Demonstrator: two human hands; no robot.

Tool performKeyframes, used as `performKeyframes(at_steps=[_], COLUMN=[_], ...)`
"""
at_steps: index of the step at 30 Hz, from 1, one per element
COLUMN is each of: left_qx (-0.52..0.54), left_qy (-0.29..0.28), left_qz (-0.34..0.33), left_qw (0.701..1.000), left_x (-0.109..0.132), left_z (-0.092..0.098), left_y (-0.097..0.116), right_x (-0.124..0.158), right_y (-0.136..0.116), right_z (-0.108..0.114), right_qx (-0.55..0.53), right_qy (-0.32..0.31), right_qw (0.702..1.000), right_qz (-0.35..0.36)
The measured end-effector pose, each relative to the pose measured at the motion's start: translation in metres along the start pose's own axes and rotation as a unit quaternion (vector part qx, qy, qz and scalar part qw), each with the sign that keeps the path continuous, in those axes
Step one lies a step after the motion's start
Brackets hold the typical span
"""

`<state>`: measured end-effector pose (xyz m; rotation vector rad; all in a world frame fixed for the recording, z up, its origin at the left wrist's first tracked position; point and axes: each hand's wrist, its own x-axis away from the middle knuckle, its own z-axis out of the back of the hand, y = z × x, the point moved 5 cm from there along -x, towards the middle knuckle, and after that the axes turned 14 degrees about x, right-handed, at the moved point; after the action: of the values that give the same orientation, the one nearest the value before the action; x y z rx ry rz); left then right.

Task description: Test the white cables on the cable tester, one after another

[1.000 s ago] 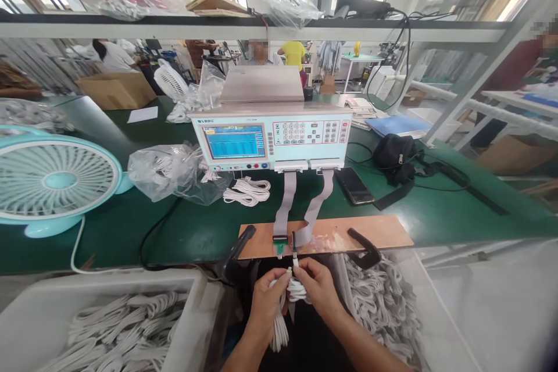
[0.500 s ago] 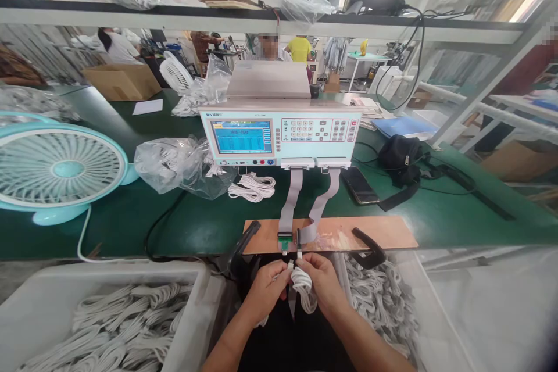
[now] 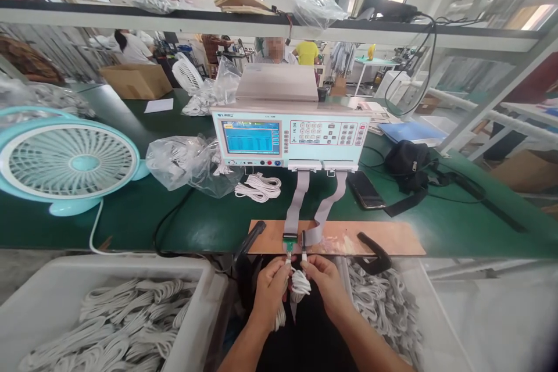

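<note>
A bundled white cable point(image 3: 300, 283) hangs between my two hands at the table's front edge. My left hand point(image 3: 271, 285) pinches a white plug end right at the metal socket of a small green circuit board point(image 3: 290, 243); I cannot tell whether it is fully seated. More white cable hangs below the left palm. My right hand point(image 3: 326, 280) pinches the other white plug at the second, dark-ended connector point(image 3: 304, 239). Grey ribbon cables point(image 3: 298, 200) run from both connectors up to a white tester point(image 3: 325, 154) with a lit blue screen.
A wooden board point(image 3: 349, 237) lies under the connectors, held by black clamps point(image 3: 375, 258). White bins of bundled cables flank me, one left point(image 3: 187, 270), one right point(image 3: 440, 308). A turquoise fan point(image 3: 82, 163), bagged cables point(image 3: 174, 163) and a phone point(image 3: 366, 190) stand on the table. Co-workers are beyond.
My left hand has brought its plug forward to the green board's socket. My right hand stays at its connector. The whole view has shifted slightly, so the scene sits further right.
</note>
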<state>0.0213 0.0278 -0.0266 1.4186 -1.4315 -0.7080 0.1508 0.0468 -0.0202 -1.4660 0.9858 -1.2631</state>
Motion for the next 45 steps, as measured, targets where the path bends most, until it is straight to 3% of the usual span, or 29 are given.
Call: performKeyframes(at_steps=[3, 7, 10, 16, 20, 29, 34, 38, 41, 43, 45], left_qx=[0.038, 0.027, -0.014, -0.025, -0.024, -0.034, 0.009, 0.029, 0.057, 0.098, 0.152], left_qy=[0.023, 0.011, 0.004, -0.012, -0.011, -0.009, 0.019, 0.034, -0.004, -0.040, -0.057], left_qz=[0.017, 0.012, -0.004, -0.035, -0.053, -0.068, -0.042, -0.014, 0.024, 0.070, 0.093], left_qw=[0.999, 1.000, 1.000, 0.999, 0.998, 0.997, 0.999, 0.999, 0.998, 0.992, 0.982], left_x=[0.000, 0.000, 0.000, -0.003, -0.010, -0.014, -0.016, -0.003, 0.016, 0.027, 0.035], left_z=[0.000, 0.000, 0.001, -0.002, -0.006, -0.008, -0.008, -0.013, -0.020, -0.024, -0.027], left_y=[-0.010, -0.015, -0.012, -0.001, 0.003, 0.004, -0.002, -0.007, -0.011, -0.014, -0.014], right_x=[0.000, 0.001, 0.002, 0.001, -0.006, -0.011, -0.007, 0.004, 0.019, 0.030, 0.041], right_y=[0.001, 0.002, 0.001, -0.002, 0.007, 0.014, 0.008, 0.006, 0.000, -0.005, -0.007], right_z=[0.000, -0.003, -0.007, -0.006, -0.006, -0.010, -0.011, -0.016, -0.001, 0.026, 0.065], right_qx=[-0.002, -0.034, -0.050, 0.004, 0.018, -0.055, -0.032, -0.021, 0.007, 0.074, 0.210], right_qy=[-0.001, -0.022, -0.040, 0.010, -0.006, -0.048, -0.011, 0.016, -0.008, -0.045, -0.060], right_qw=[1.000, 0.999, 0.998, 1.000, 1.000, 0.997, 0.999, 1.000, 1.000, 0.996, 0.976], right_qz=[-0.005, -0.015, -0.022, 0.011, 0.019, 0.013, 0.021, 0.004, -0.013, -0.017, -0.008])
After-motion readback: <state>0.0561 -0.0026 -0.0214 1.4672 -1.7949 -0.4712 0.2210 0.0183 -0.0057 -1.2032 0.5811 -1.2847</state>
